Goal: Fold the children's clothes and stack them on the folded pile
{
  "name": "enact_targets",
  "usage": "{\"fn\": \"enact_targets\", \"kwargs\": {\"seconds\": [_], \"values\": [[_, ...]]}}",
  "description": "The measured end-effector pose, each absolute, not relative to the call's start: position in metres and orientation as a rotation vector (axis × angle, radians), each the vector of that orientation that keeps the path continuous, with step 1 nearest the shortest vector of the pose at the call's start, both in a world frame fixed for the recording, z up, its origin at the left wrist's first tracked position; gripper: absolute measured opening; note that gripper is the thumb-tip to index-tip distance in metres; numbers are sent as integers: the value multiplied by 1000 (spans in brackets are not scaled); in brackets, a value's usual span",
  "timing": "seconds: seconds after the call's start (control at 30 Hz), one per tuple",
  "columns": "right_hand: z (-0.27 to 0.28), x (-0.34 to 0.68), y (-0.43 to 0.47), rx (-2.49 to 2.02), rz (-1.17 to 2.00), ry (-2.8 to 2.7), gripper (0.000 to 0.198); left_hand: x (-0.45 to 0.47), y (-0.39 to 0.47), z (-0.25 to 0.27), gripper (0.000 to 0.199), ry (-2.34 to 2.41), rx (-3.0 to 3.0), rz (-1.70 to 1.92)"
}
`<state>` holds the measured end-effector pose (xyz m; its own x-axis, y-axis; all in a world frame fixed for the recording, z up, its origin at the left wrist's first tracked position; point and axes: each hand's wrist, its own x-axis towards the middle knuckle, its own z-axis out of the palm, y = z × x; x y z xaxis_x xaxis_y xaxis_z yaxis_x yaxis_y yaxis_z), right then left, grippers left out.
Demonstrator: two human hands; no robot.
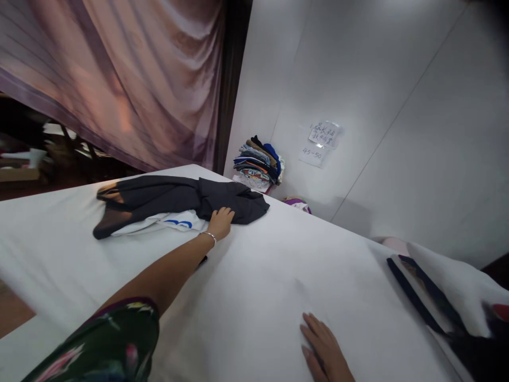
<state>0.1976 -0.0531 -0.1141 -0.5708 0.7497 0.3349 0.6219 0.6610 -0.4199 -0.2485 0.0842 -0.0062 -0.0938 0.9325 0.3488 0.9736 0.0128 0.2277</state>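
My left hand [221, 224], with a bracelet at its wrist, reaches to the far side of the white-covered table [258, 276]. Its fingers curl onto the near edge of a dark garment [170, 193], which lies stretched out with two long legs or sleeves toward the left. Partly under that garment is a white cloth piece [181, 220] with a blue mark. Lower down, my right hand [324, 347] hovers over or rests on the white cover, fingers stretched and holding nothing. A small dark object behind my left forearm is mostly hidden.
Folded clothes [258, 162] are stacked beyond the table by the wall, with a purple and white cloth [297, 203] nearby. Dark and white garments [429, 297] lie at the right. A pinkish curtain [159, 79] hangs at the back left. Paper notes [325, 133] are on the wall.
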Motion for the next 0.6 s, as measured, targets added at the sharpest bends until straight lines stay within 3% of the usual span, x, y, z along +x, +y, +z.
{"fn": "enact_targets", "kwargs": {"seconds": [0.37, 0.6], "values": [[-153, 218, -32, -1080, 283, -2485, 87, -257, 144, -19, 40, -2191, -2007, -482], [-164, 227, -29, -892, 63, -2575, 91, -276, 165, 23, 32, -2533, -1710, -533]]}}
